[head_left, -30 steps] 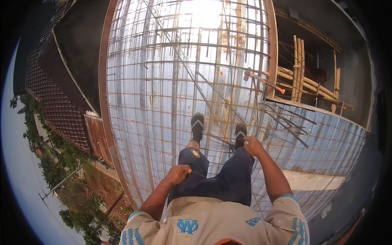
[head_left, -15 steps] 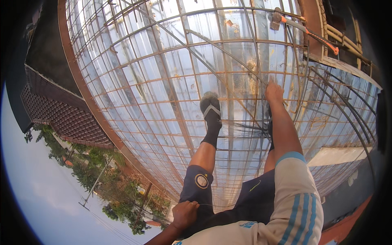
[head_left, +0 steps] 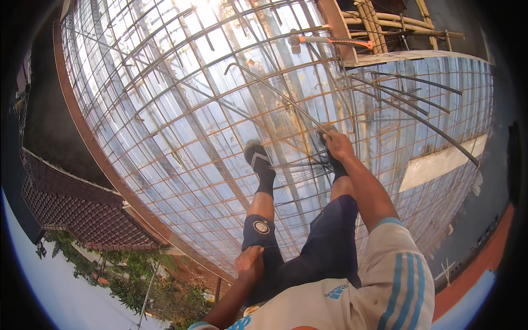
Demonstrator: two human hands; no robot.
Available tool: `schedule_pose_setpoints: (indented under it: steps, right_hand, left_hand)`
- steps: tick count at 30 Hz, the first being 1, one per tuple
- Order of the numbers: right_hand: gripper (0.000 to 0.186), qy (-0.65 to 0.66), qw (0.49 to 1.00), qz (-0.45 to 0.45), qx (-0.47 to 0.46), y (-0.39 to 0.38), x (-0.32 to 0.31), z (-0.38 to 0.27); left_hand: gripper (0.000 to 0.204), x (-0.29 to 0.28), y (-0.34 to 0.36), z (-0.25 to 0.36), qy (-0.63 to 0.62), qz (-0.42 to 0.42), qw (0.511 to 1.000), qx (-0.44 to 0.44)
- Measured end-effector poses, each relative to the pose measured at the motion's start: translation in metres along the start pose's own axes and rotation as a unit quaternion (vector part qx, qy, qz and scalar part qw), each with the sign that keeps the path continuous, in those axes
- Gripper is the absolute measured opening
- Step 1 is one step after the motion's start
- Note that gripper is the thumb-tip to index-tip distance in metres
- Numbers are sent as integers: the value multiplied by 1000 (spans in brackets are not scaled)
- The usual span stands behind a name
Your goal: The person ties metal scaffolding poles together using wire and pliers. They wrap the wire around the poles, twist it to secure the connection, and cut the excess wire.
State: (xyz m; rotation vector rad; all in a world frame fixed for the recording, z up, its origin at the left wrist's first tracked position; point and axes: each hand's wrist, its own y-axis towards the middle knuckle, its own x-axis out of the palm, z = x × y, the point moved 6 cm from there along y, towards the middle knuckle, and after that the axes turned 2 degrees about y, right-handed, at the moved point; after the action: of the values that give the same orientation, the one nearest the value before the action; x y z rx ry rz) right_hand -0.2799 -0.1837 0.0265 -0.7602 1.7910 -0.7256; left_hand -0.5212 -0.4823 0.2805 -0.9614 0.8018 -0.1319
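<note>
Right hand [head_left: 338, 146] is down on the rebar mesh [head_left: 181, 110], fingers curled round a loose bent rebar rod [head_left: 275, 91] by the right foot. Left hand [head_left: 250, 264] rests closed on the thigh. Orange-handled hammer [head_left: 330, 41] lies well apart, up top.

Bright daylight; sun glare burns out the top of the rebar grid [head_left: 181, 99] on shiny sheeting. Focus is sharp. Fisheye bends the grid's bars, and black corners ring it.
</note>
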Motion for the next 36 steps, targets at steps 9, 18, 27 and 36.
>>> schedule_pose_setpoints:
  steps: [9, 18, 27, 36]
  right_hand:
    - [30, -5, 991, 41, 130, -250, -137, 56]
    - [30, 208, 880, 113, 411, -476, -103, 111]
    - [14, 163, 933, -56, 317, -518, 32, 118]
    - [14, 752, 490, 86, 432, -472, 44, 205]
  left_hand:
    - [23, -39, 14, 16, 40, -154, 978, 133]
    - [12, -134, 44, 9, 241, -189, 774, 554]
    - [9, -176, 20, 38, 353, -215, 775, 479]
    - [9, -186, 16, 134, 365, -196, 773, 481]
